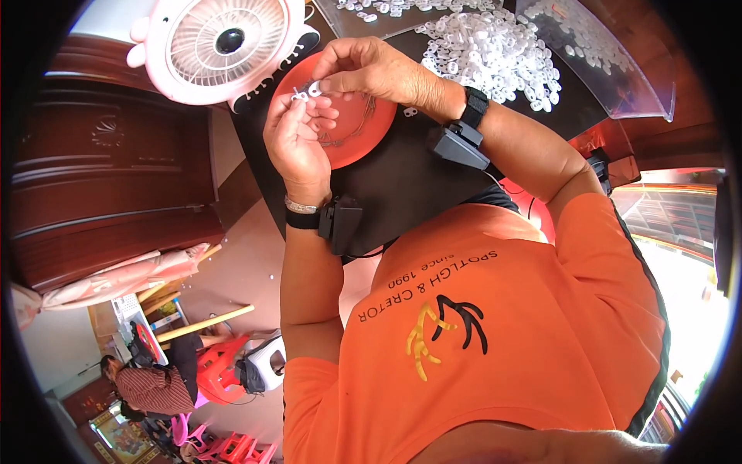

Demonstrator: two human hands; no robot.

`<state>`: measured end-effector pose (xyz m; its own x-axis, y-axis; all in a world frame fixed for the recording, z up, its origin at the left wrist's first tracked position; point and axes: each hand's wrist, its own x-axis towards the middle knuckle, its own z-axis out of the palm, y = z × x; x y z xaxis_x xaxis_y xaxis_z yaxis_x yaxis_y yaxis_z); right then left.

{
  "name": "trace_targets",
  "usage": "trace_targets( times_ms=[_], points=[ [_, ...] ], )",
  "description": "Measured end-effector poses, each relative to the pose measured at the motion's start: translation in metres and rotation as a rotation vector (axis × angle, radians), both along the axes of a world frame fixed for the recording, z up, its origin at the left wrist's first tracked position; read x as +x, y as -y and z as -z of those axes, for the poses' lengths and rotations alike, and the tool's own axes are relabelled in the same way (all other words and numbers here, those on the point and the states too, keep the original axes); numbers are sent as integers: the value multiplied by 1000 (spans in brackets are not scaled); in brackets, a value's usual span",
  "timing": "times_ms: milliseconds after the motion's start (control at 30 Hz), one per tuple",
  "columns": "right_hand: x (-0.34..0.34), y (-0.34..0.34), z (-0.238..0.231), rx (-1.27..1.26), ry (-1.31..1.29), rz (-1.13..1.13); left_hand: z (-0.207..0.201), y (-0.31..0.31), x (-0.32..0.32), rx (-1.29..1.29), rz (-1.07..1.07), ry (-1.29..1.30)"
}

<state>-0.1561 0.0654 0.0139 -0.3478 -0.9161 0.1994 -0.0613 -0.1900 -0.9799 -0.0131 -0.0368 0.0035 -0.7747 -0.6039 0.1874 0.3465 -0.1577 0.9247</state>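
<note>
My left hand (297,147) is raised over the red round tray (375,143), its thumb and a finger closed on a small white plastic piece (300,96). From the right my right hand (369,73) comes in and pinches another small white piece with a hole (314,89). The two pieces are close together between the fingertips; whether they touch I cannot tell. Beneath the hands, thin metallic strands like fine chain (363,124) lie in the tray. A single loose white piece (410,112) lies on the dark table beside the tray.
A big pile of small white pieces (495,58) sits on the dark table (402,189) to the right of the tray. A clear bin (610,62) with more pieces stands beyond it. A pink fan (224,46) is at the far left. Another person (158,387) sits in the background.
</note>
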Motion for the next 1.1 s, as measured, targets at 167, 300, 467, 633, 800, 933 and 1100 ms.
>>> trace_targets(
  times_ms=[167, 300, 467, 633, 800, 933, 1100],
  points=[
    [3, 2, 0, -158, -213, -50, 0, -2, 1, -18, -22, 16],
    [-2, -2, -3, -146, -153, -167, 1, 0, -1, 13, -20, -26],
    [-1, -2, -5, -157, -179, -85, -2, -4, 0, 92, 98, -60],
    [-12, 2, 0, 5, -94, 16, -5, -1, 3, -103, 27, 138],
    [-16, 1, 1, 50, -53, 52, -6, -6, -1, -127, -40, 319],
    [-14, 1, -1, 68, -59, 46, -6, -8, -2, -160, -28, 335],
    [-11, 0, -4, 70, -76, 28, -5, -8, -1, -207, -5, 360]
  ],
)
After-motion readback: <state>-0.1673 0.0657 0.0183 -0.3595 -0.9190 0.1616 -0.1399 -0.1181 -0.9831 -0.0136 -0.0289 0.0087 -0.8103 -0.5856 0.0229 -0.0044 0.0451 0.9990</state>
